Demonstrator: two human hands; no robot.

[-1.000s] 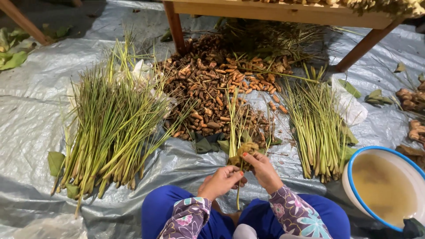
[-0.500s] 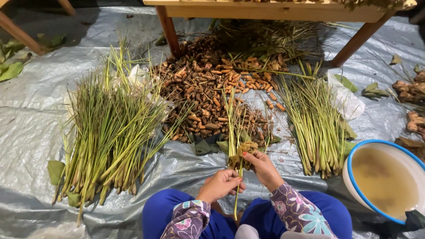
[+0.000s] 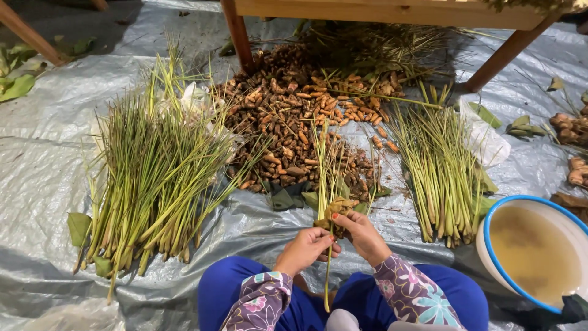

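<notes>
Seated person, blue trousers, floral sleeves, on a grey plastic tarp (image 3: 37,159). Landmark: the heap of brown and orange roots (image 3: 294,129) at the middle of the tarp. Small bundle of lemongrass stalks (image 3: 327,165) stands upright just in front of the heap, on the person's side, its tips fanning over the roots and its base wrapped in a yellowed leaf (image 3: 335,209). Both hands meet at that base, touching each other. Left hand (image 3: 306,248) is closed around the lower stalks, with one long stalk end hanging down between the knees. Right hand (image 3: 362,236) is pinched on the leaf wrap, fingertips curled over its top; nails are orange-red. Left of the heap: a large loose pile of lemongrass (image 3: 150,178), cut ends towards the person, a few green leaves at its foot. Right of the heap: a smaller, tidier pile of lemongrass (image 3: 438,175), cut ends also towards the person, a bit of white plastic beside it. Further right of the heap and nearer the person: a white basin with blue rim (image 3: 490,227) holding murky brownish water. Behind the heap: wooden table legs (image 3: 236,30) stand on the tarp, with dry plant matter under the table. Far right of the heap, at the frame edge: a few more root pieces (image 3: 569,125).
</notes>
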